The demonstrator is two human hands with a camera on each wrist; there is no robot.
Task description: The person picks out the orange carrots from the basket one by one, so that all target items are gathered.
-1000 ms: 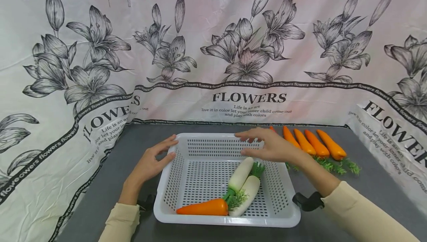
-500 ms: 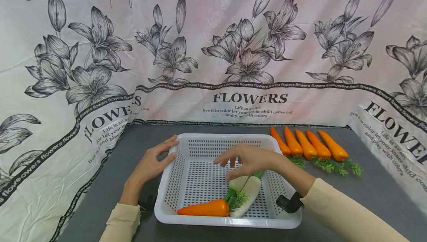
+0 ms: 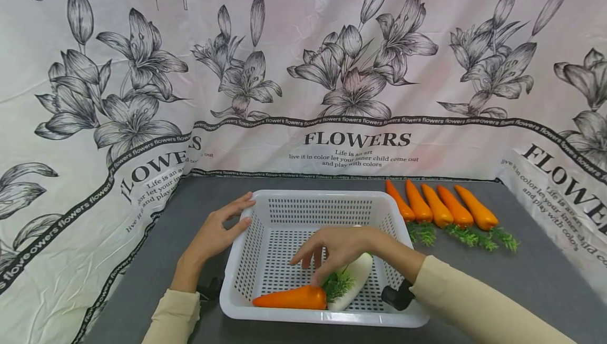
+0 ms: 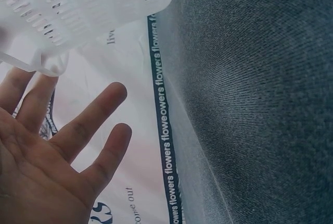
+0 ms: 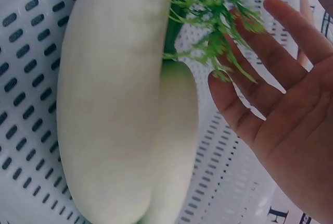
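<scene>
A white plastic basket (image 3: 327,316) with slotted walls stands on the dark table. My left hand (image 3: 215,234) rests its fingertips on the left rim, and the left wrist view shows its fingers (image 4: 86,125) spread, two of them at the rim. Inside the basket lie an orange carrot (image 3: 290,297) with leafy green top and two white radishes (image 3: 359,279), one mostly hidden by my right hand (image 3: 334,252). That hand hovers over them, thumb by the carrot's thick end. In the right wrist view its loosely bent fingers hold nothing, close to the carrot greens (image 5: 218,36).
Several orange carrots (image 3: 438,207) lie in a row on the table (image 3: 469,291) behind and right of the basket, their green tops toward me. A flower-printed cloth (image 3: 246,146) hangs at the back and sides.
My right hand has moved from the basket's back right rim leftward and down toward me, over the carrot and radishes. My left hand has stayed at the left rim.
</scene>
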